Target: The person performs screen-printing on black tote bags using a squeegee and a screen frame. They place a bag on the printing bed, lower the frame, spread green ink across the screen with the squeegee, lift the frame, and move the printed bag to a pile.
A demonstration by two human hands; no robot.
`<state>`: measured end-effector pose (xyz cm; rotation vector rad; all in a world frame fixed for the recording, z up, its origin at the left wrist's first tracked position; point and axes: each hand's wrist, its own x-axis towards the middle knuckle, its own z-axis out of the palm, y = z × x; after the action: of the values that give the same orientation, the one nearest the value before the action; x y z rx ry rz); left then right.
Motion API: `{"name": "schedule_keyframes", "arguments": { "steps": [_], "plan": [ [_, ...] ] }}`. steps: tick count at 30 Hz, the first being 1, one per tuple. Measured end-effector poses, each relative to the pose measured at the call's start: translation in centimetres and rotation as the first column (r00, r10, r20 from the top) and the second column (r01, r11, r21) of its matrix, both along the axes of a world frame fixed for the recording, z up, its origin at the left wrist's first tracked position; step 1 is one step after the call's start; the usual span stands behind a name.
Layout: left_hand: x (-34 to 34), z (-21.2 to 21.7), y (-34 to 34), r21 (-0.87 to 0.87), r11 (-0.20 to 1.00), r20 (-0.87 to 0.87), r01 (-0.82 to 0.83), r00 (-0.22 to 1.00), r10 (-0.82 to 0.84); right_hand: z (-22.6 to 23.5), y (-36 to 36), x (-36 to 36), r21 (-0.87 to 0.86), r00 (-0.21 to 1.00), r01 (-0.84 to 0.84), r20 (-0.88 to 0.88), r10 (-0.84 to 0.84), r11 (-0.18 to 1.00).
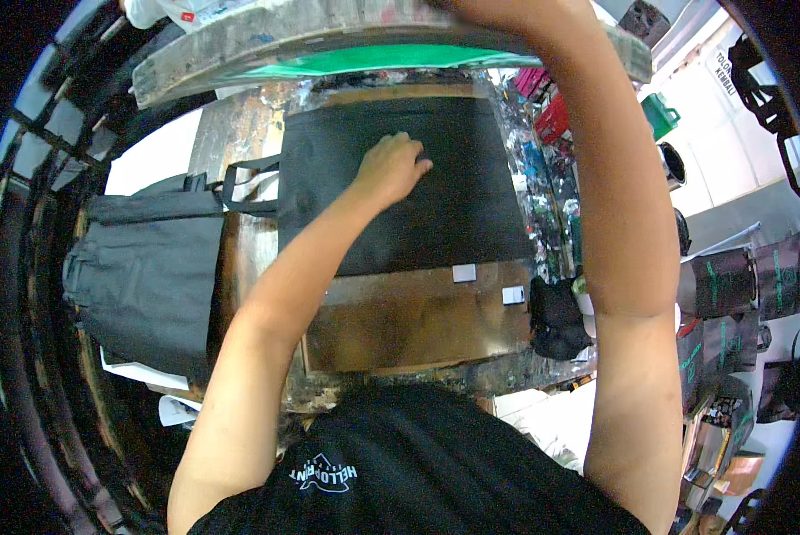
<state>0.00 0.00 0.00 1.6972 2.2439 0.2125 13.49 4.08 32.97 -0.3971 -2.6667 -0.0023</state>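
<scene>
A black cloth tote bag (453,209) lies flat on a brown board (382,334), its handle loop reaching out to the left. My left hand (391,168) rests on the bag's upper middle, fingers loosely bent and thumb apart, with nothing seen in it. Beyond the bag, a screen printing frame (266,55) with green mesh is tilted up. At the top edge of the view, my right hand (498,12) is on the frame's raised rim, closed against it; its fingertips are cut off and blurred.
More dark bags (150,267) are piled to the left of the board. Two small white pieces (464,273) lie on its near part. A paint-spattered strip (543,214) runs along the right, with a black bundle (557,316) beside it. Printed black bags (725,285) hang farther right.
</scene>
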Motion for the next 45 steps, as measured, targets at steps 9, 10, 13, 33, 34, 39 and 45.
{"name": "schedule_keyframes", "arguments": {
  "steps": [9,10,13,33,34,39,45],
  "plan": [
    [-2.7,-4.8,5.6,0.182,0.975,-0.177,-0.125,0.971,0.158,-0.5,1.7,-0.3,0.076,0.998,-0.002,-0.063,0.006,0.997],
    [-2.7,-3.8,6.1,0.136,0.983,-0.156,-0.121,0.978,0.142,-1.1,2.8,-1.2,0.11,0.993,-0.01,-0.113,0.022,0.994],
    [-3.3,-3.8,6.8,0.087,0.986,-0.125,-0.144,0.98,0.154,-2.7,3.8,-2.1,0.217,0.969,-0.026,-0.236,0.078,0.976],
    [-0.5,9.0,-22.7,0.5,0.412,0.865,-0.762,0.415,-0.282,-7.3,-4.4,4.2,0.189,0.954,0.06,-0.301,0.0,0.98],
    [1.5,13.8,-23.8,0.502,0.436,0.85,-0.747,0.335,-0.406,-8.9,-4.9,5.3,0.178,0.975,0.058,-0.222,-0.017,0.982],
    [4.5,7.1,-27.6,0.407,0.528,0.85,-0.745,0.521,0.079,-15.7,-6.3,8.5,0.108,0.996,-0.005,0.094,-0.005,0.994],
    [6.3,-4.1,-30.0,0.52,0.515,0.529,-0.682,0.73,0.433,-20.1,-5.4,9.5,-0.054,0.98,0.0,0.197,0.01,0.999]
  ]
}}
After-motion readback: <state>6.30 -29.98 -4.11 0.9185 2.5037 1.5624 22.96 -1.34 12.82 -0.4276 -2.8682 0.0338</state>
